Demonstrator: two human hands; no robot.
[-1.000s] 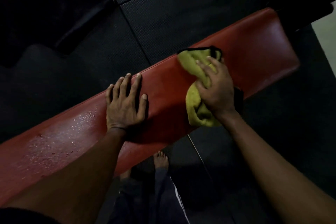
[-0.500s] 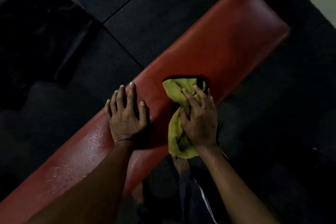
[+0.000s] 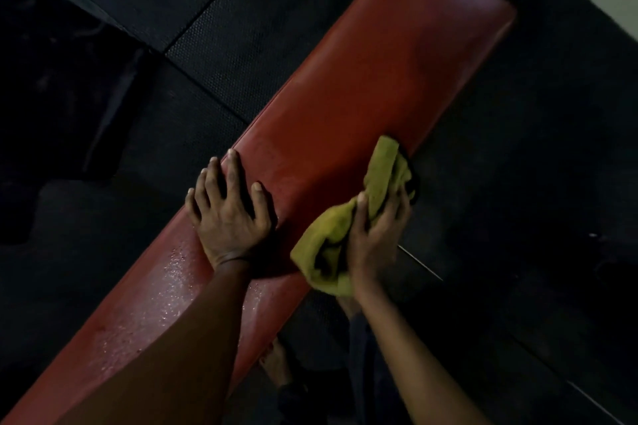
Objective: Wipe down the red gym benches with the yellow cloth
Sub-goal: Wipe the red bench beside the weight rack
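Here, the long red bench (image 3: 379,79) lay slanted across the black floor mats (image 3: 241,28). The left hand (image 3: 229,217) lay flat on the bench top near its far edge. Its fingers (image 3: 235,172) were straight and spread wide, and it held nothing. The right hand (image 3: 374,238) had its fingers curled tight round the yellow cloth (image 3: 381,169), which was all bunched up. The cloth sat at the near edge of the bench, close to the left hand. One end poked up onto the red top and the other end hung off the side. Little wet drops (image 3: 172,272) shone on the bench beside the left arm. A bare foot (image 3: 274,364) stood on the floor by the bench's near side.
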